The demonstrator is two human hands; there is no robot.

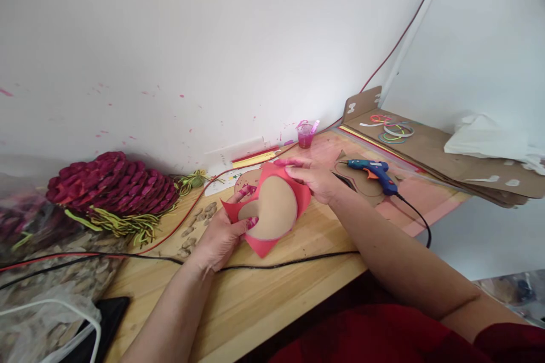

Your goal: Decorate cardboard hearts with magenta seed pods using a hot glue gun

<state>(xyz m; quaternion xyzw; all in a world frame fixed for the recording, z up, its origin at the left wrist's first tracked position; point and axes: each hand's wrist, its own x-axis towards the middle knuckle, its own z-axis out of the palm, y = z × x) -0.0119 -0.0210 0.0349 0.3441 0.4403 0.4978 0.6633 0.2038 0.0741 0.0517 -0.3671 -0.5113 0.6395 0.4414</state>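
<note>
head view: workpiece = red sheet [261, 247], thin & flexible, pointed corners, w/ a tan cardboard shape [279, 210] lying on its face; curved outline, two rounded lobes, smooth matte surface. location: approx. ctr. of table, held between both hands. l. hand [225, 231]: thumb pressed on the cardboard, fingers at the far l. edge; sheet & board pinched between. r. hand [307, 177]: fingers close together along the upper r. edge, thumb on near side, sheet edge gripped. fingertips of both: magenta-stained.

adjacent, l.: magenta bundle [114, 181], overlapping scale-like pcs., yellow-green yarn fringe [123, 227] below; tan peanut-like shells [207, 212], rough, loose on table.

adjacent, r.: blue glue gun [374, 173] w/ orange trigger, on its side on a cardboard pc.; clear cup [305, 137] of pink liquid near wall.

surface: light wood table [255, 295], visible grain, black cord [293, 262] across near side. far r.: stacked brown cardboard [426, 153], white plastic bag [485, 139] on top, crumpled. room: white wall [213, 39], plain, pink spatter at lower section.
</note>
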